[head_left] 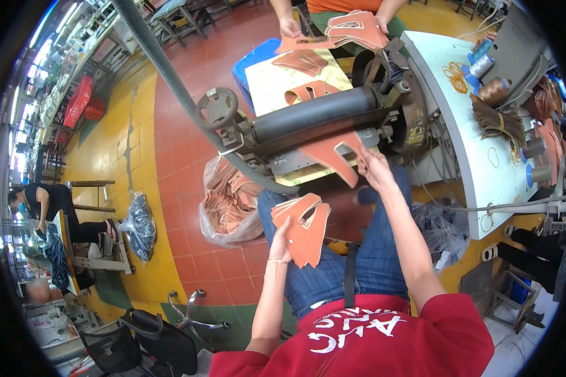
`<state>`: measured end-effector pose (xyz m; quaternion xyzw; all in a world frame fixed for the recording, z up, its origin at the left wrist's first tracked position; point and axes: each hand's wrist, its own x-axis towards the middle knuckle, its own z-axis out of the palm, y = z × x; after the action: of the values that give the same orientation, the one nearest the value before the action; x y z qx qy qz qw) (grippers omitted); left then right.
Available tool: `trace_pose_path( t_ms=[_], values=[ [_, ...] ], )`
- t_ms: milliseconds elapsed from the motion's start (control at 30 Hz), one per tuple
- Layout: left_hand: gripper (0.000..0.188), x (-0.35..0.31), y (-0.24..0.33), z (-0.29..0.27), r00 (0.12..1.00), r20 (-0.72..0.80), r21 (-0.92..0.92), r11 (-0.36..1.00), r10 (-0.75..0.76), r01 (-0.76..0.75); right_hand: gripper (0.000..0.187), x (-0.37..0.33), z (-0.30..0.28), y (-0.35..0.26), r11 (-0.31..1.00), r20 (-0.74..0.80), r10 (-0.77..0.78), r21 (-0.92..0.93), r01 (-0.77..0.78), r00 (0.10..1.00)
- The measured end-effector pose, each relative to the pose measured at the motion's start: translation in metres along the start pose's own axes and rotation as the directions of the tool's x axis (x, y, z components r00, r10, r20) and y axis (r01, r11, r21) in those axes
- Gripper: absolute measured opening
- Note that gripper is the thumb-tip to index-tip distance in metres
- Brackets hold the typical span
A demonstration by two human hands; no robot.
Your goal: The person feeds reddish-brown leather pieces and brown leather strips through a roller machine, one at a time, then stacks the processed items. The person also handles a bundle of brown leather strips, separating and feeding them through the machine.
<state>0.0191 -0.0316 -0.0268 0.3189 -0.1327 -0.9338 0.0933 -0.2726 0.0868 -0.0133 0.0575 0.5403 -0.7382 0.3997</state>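
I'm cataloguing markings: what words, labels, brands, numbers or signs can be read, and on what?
Red shirt: large white lettering, readable in part; I won't copy wording.
Yellow sheet behind the black roller: faint marks, too small to read.
Thread spools: any labels too small to read.
Orange-brown cut pieces in the left hand, and the piece in the right hand: no lettering I can make out.

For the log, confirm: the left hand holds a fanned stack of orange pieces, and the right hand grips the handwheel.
No, not the handwheel: in the head view, the right hand grips an orange piece; the left hand does hold the fanned stack.
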Motion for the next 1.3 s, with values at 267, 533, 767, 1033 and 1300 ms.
trace_pose_path(
  t_ms=[267,533,767,1033,1300],
  values=[
    [0.054,-0.013,-0.002,0.037,0.953,0.301,-0.15,0.985,-0.038,0.087,0.054,-0.058,0.021,0.03,0.658,-0.25,-0.64,-0.666,0.351,0.727],
    [0.051,-0.008,0.008,0.067,0.957,0.249,0.369,0.928,-0.148,0.047,0.048,-0.134,0.035,0.009,0.274,0.541,-0.391,-0.704,0.655,0.745],
    [0.053,-0.018,0.002,0.063,0.952,0.303,0.334,0.94,-0.035,-0.072,0.036,-0.145,0.038,0.003,0.05,0.601,-0.481,-0.708,0.705,0.638],
    [0.039,-0.016,-0.002,0.042,0.983,0.179,0.287,0.958,-0.046,-0.008,0.019,-0.14,0.036,0.003,0.247,0.628,-0.344,-0.656,0.713,0.698],
    [0.041,-0.007,0.008,0.027,0.99,0.119,0.272,0.962,-0.075,0.04,0.019,-0.044,0.033,0.017,0.943,0.003,-0.147,-0.3,0.141,0.989]
  ],
)
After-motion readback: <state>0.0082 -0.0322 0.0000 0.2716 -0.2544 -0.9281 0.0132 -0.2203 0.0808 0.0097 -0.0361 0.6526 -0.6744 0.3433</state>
